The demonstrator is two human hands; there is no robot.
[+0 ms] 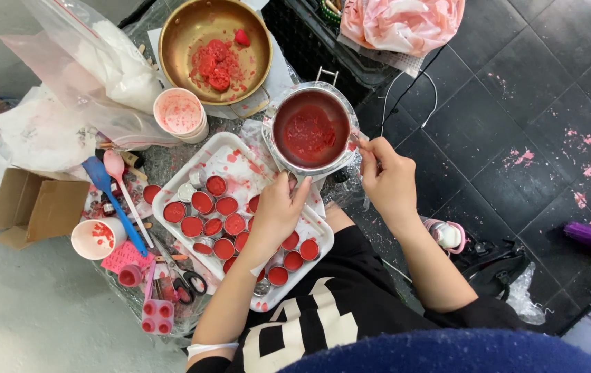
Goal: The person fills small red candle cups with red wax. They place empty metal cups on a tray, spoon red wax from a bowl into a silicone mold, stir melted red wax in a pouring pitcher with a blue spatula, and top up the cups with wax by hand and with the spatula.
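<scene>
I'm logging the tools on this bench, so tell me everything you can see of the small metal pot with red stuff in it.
The metal pot is small, round and silvery, with a thin shiny rim. It holds dark red liquid with a lumpy, brighter red mass in the middle. It stands upright just beyond the white tray of red-filled tins. The left hand touches its near rim; the right hand grips at its right side, perhaps on a handle.

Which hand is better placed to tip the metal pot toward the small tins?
Probably the right hand: it grips the metal pot at its far rim, free to lift. The left hand steadies the near rim above the tins.
</scene>
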